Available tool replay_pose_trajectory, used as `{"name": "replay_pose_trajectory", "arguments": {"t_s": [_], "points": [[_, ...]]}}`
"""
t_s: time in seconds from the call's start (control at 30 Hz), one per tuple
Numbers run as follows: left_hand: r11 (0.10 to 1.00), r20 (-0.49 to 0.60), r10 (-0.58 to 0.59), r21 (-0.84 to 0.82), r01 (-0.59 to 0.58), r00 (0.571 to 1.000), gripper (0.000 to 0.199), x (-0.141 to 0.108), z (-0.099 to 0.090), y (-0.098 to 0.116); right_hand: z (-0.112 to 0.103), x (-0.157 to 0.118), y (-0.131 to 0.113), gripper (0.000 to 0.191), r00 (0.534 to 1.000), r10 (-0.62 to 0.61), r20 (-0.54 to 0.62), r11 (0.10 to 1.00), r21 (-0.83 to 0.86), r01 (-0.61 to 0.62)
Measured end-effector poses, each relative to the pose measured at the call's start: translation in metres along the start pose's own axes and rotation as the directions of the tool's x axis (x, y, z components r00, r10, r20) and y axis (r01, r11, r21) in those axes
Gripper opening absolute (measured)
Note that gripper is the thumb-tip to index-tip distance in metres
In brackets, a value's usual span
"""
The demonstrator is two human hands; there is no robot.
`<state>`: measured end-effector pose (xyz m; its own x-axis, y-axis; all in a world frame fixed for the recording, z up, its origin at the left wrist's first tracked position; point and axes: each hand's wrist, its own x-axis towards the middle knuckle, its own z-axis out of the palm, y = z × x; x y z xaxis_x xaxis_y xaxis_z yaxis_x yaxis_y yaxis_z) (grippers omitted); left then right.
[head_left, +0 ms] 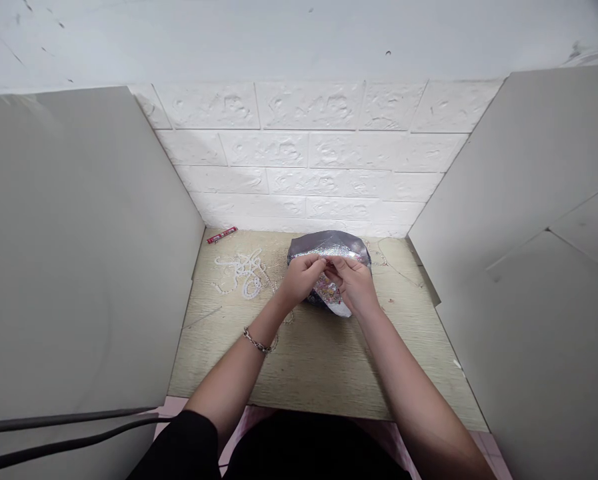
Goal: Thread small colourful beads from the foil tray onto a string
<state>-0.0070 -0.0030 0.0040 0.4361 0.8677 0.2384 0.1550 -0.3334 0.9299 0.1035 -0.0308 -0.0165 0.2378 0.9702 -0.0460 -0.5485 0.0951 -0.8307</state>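
Now pinching tiny reddish piece point(329, 264) (can't tell what) w/ fingertips of L hand point(301, 276) & R hand point(355, 283), over multicolored beads point(329, 291) at silvery bag point(329, 241), rear-ctr on table point(323, 373). Prob. bead-sorting or -stringing, next needing steady grip.

White brick-pattern wall point(283, 148) | grey side panels point(63, 247) | wood-grain tabletop point(319, 373)

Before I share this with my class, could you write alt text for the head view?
A person's left hand and right hand are close together over a silvery bag with small colourful pieces showing, on a pale table. White beaded strands and a red strip lie to the left; a white brick-patterned wall stands behind.
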Motion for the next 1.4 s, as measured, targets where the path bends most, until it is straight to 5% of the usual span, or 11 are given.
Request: {"name": "replay_pose_trajectory", "arguments": {"t_s": [0.87, 1.4], "points": [[0.934, 0.168, -0.237, -0.232, 0.272, 0.957, 0.027, 0.0036, -0.006, 0.0043, -0.008, 0.0034, 0.0013, 0.024, 0.997, 0.042, 0.065, 0.986, -0.162, -0.031], [0.951, 0.138, -0.187, -0.221, 0.214, 0.973, 0.03, 0.0037, -0.0042, 0.0035, -0.007, 0.0021, 0.0005, 0.025, 0.994, 0.051, 0.096, 0.986, -0.161, -0.035]]}}
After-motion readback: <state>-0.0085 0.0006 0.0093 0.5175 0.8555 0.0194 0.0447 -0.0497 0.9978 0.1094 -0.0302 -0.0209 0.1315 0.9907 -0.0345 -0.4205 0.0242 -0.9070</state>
